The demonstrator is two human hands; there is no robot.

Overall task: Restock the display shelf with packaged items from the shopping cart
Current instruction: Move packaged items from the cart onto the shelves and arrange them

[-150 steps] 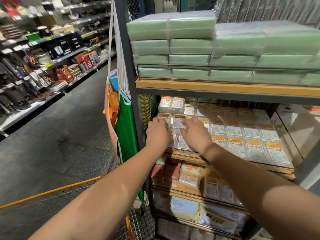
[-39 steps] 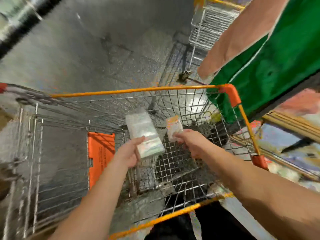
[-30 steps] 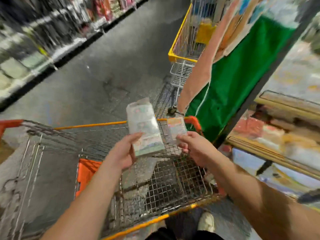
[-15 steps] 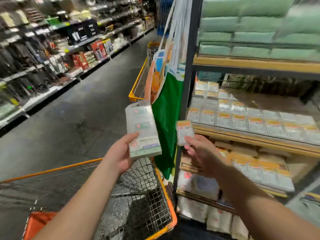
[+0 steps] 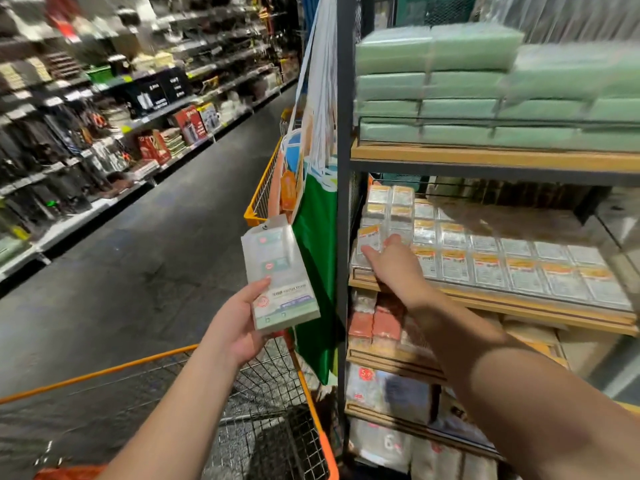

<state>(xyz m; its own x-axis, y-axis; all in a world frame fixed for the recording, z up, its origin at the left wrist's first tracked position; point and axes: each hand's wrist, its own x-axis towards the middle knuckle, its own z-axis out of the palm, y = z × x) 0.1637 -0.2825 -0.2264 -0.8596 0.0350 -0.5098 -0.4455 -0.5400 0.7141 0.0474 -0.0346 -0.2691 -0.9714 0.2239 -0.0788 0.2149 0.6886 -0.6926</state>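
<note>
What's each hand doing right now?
Left hand: holding the tall clear packet.
Right hand: holding a small orange-labelled packet at the shelf.

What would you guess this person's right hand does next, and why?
Probably lay the small packet it pinches onto the front left stack of the middle shelf. The right hand is already at that row of matching orange-labelled packets.

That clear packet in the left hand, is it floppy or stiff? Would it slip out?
The clear packet probably feels fairly stiff: it stands upright above the left hand, gripped only at its lower end, without drooping. It seems light, since thumb and fingers alone hold it up. Its glossy plastic looks smooth, so it might slide if the grip loosened.
</note>
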